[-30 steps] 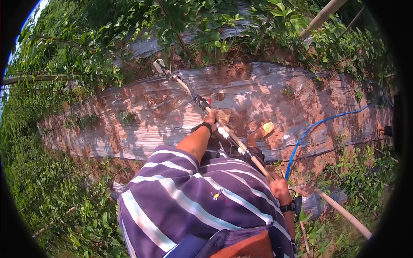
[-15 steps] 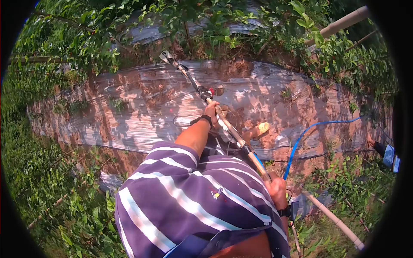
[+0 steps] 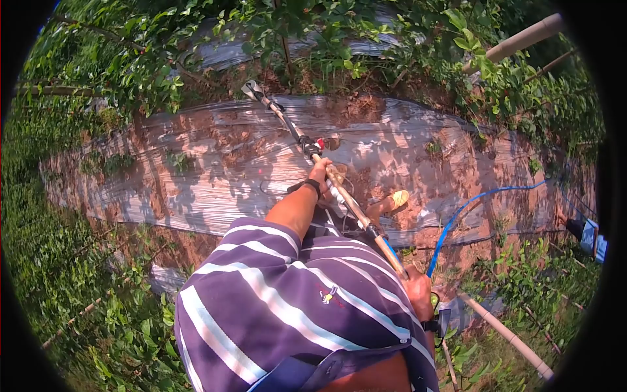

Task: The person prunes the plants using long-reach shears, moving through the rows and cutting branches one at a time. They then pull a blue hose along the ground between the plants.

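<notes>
A long slender pole tool (image 3: 353,208) slants from my right hip up to the far left. Dark wrapping and a red fitting (image 3: 319,144) sit partway along it, and a pale, flared end piece (image 3: 251,88) is at its far tip. My left hand (image 3: 318,172) is closed around the middle of the pole, just below the red fitting. Lower down, my right hand (image 3: 417,287) grips the rear end beside my hip. A blue hose (image 3: 457,219) meets the tool's rear near that hand; the joint is hidden by my fingers.
Silvery plastic sheeting (image 3: 215,170) with soil patches covers the strip before me. A yellowish shoe (image 3: 398,198) shows beside the pole. Leafy plants (image 3: 98,313) border both sides. Bamboo poles (image 3: 509,336) stand at right. Another person's light-blue clothing (image 3: 593,240) shows at the right edge.
The pole's far tip has shifted very slightly left and down. My right hand has moved a little left with the rear end. The other person at the right edge has shifted slightly.
</notes>
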A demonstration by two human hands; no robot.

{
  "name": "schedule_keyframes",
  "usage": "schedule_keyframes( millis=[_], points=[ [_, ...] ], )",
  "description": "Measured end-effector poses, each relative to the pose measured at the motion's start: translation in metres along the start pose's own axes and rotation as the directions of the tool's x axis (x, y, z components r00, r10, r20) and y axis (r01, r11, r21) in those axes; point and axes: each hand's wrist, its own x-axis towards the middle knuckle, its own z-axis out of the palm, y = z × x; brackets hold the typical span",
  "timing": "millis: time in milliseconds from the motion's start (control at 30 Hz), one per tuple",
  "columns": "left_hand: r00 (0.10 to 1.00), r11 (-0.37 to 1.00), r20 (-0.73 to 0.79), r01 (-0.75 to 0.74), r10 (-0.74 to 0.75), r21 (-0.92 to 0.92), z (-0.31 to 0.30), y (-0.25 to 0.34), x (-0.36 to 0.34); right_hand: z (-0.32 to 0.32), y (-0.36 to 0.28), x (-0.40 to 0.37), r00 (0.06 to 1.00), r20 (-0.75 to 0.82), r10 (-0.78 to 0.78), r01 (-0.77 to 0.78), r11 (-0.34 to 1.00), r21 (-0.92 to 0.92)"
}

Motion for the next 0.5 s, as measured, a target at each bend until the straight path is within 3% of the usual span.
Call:
schedule_keyframes(
  millis=[267,500],
  points=[
    [0.998,0.996,0.055,0.046,-0.042,-0.073,-0.018,-0.006,0.028,0.015,0.020,0.003,0.999,-0.025,-0.037,0.037,0.999,-0.002],
    [0.995,0.995,-0.005,0.099,-0.099,-0.035,-0.001,0.000,0.004,0.013,0.022,0.004,0.997,-0.026,-0.072,0.073,0.996,0.047]
  ],
)
